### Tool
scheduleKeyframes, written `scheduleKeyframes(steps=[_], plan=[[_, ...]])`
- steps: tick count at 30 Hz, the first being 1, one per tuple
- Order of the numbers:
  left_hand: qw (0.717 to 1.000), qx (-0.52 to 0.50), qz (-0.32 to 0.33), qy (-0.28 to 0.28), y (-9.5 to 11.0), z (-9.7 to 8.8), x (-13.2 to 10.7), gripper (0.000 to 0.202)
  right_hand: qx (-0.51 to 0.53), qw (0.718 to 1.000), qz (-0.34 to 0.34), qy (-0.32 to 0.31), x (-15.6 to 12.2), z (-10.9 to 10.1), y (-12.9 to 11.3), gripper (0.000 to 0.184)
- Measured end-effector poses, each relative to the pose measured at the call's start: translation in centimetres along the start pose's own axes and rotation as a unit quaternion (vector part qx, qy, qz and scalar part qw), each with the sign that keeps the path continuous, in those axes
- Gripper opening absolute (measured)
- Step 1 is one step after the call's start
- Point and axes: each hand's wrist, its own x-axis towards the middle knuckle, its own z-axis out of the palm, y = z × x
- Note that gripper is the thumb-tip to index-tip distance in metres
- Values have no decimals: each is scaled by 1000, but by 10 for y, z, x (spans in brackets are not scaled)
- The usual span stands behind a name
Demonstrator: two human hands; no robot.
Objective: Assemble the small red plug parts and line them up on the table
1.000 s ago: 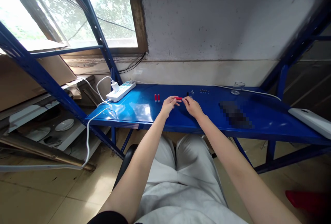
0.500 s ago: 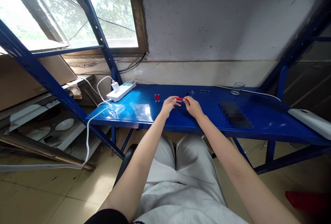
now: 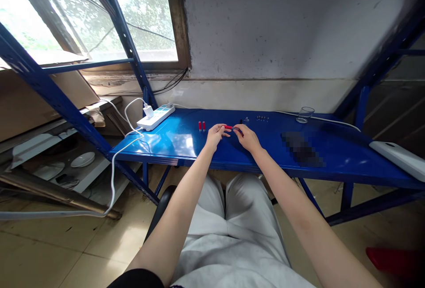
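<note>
Red pair: your two red tubes (image 3: 202, 126) sit side by side, left of your hands; a stray knuckle could roll or topple them.
Red tube in hand: held above the bench (image 3: 272, 146), between your hands; looks slim and smooth, so a light or uneven pinch could let it spin or drop.
Tube's right end: dark bit (image 3: 235, 128) there; if you push off-line it could jam or slip. Can't tell whether it's joined to the tube.
Black piece and clear bits: black piece (image 3: 241, 122) and clear bits (image 3: 246, 120) just beyond your right hand; your fingers could knock them.
Small-piece row: small pieces (image 3: 262, 118) farther right, apart from you; a sleeve or wrist sweep could scatter them.
Left hand: your left hand (image 3: 215, 135) has thumb and finger clamped on the red tube (image 3: 228, 127), other fingers loosely spread.
Right hand: your right hand (image 3: 247, 137) is curled, fingertips pinched on the dark bit, near the left but apart.
</note>
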Motion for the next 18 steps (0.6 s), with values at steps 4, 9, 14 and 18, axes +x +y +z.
scheduleKeyframes(steps=[4,9,14,18], plan=[[997,4,22,77,-3,-3,3,23,-24,1000,3,11,0,0,2,33],[993,26,23,111,-1,-2,2,28,31,998,-2,60,1,2,7,30],[999,31,25,-4,7,4,-5,30,89,994,-24,62,3,4,7,27],[999,29,34,-23,6,5,-5,32,107,994,-34,14,3,7,7,28]])
